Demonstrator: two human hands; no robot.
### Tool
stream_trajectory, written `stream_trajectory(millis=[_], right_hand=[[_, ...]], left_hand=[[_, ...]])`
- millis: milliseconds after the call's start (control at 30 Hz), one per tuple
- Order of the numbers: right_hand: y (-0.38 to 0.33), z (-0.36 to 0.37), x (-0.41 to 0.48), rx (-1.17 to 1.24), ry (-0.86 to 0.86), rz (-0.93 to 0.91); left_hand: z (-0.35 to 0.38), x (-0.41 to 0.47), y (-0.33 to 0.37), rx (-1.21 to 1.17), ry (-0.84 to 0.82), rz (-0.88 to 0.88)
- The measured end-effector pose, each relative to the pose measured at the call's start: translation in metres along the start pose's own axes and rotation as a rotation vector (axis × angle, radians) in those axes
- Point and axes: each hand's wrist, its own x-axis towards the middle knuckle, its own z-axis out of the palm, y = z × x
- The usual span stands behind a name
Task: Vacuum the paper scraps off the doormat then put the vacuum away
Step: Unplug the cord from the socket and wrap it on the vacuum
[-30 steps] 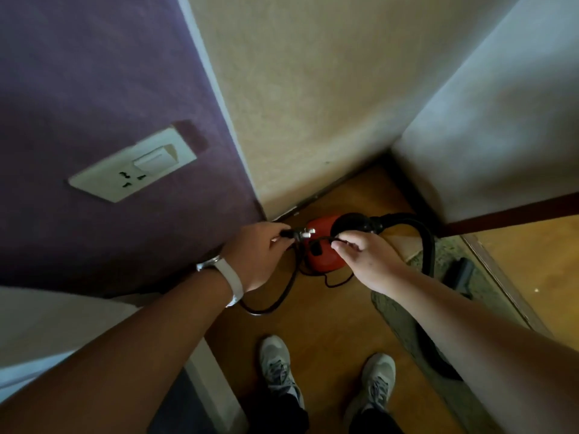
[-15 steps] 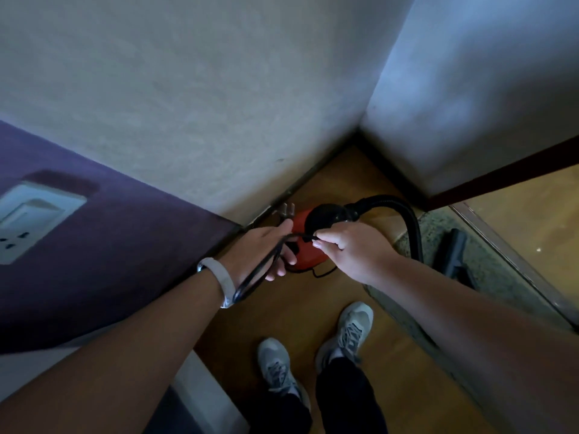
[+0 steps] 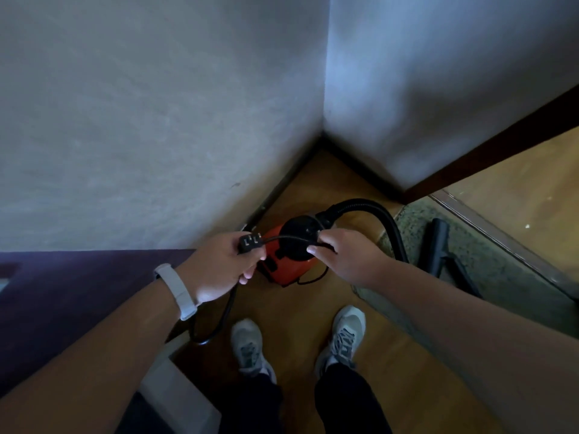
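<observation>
1. Fingers [image 3: 248, 273] of your left hand [image 3: 219, 264] curl tight around the black plug [image 3: 250, 241], pale prongs showing. Your right hand [image 3: 347, 258] pinches the power cord [image 3: 282, 237], keeping a short span taut, likely for coiling.
2. Smooth, rubbery slack loops below your left wrist.
3. Beneath your hands, the red canister vacuum [image 3: 283, 267] sits in the wall corner on the wood floor [image 3: 294, 311]. Its ribbed hose [image 3: 380, 211] arches toward the nozzle [image 3: 438, 245] on the speckled doormat [image 3: 507, 277].
</observation>
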Motion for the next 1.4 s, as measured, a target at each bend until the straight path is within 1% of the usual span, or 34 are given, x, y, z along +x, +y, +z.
stream_trajectory(millis=[67,133,167,233,333,433,533,600,667,700,800,867,900,967,1033,1100,1167,1233,1333,1400], right_hand=[[0.016,0.009,0.006,-0.001,0.040,0.067],[0.033,0.020,0.012,0.062,0.080,0.191],[0.040,0.025,0.014,0.099,0.091,0.253],[0.047,0.037,0.018,0.167,0.111,0.349],[0.047,0.054,0.027,0.296,0.220,0.402],[0.042,0.068,0.039,0.476,0.370,0.504],[0.034,0.079,0.049,0.577,0.391,0.508],[0.030,0.087,0.057,0.673,0.398,0.515],[0.028,0.097,0.068,0.843,0.411,0.540],[0.028,0.103,0.075,0.935,0.426,0.552],[0.027,0.112,0.094,1.180,0.464,0.592],[0.023,0.113,0.103,1.354,0.484,0.617],[0.023,0.114,0.107,1.433,0.495,0.630],[0.024,0.116,0.114,1.567,0.531,0.648],[0.027,0.119,0.121,1.672,0.561,0.661],[0.032,0.120,0.123,1.666,0.536,0.672],[0.037,0.120,0.122,1.584,0.486,0.677],[0.042,0.119,0.120,1.472,0.448,0.680],[0.057,0.118,0.118,1.180,0.392,0.674],[0.068,0.116,0.116,0.962,0.364,0.654]], left_hand=[[-0.020,0.002,-0.016,0.020,0.064,-0.040],[-0.042,0.006,-0.038,0.050,0.169,-0.087],[-0.050,0.008,-0.049,0.084,0.235,-0.109],[-0.059,0.021,-0.071,0.224,0.363,-0.137],[-0.048,0.042,-0.092,0.425,0.479,-0.145],[-0.021,0.063,-0.103,0.434,0.507,-0.139],[0.007,0.089,-0.112,0.356,0.456,-0.080],[0.025,0.104,-0.118,0.284,0.369,-0.020],[0.040,0.115,-0.123,0.255,0.262,-0.001],[0.046,0.119,-0.125,0.205,0.193,-0.001],[0.058,0.129,-0.127,-0.065,0.023,0.002],[0.061,0.136,-0.128,-0.218,-0.023,-0.012],[0.062,0.138,-0.129,-0.257,-0.040,-0.018],[0.063,0.142,-0.130,-0.275,-0.074,-0.015],[0.064,0.146,-0.134,-0.240,-0.123,-0.019],[0.063,0.149,-0.140,-0.201,-0.176,-0.045],[0.060,0.154,-0.144,-0.124,-0.210,-0.060],[0.056,0.158,-0.145,-0.012,-0.208,-0.042],[0.049,0.167,-0.140,0.187,-0.159,-0.014],[0.045,0.176,-0.138,0.259,-0.105,-0.016]])
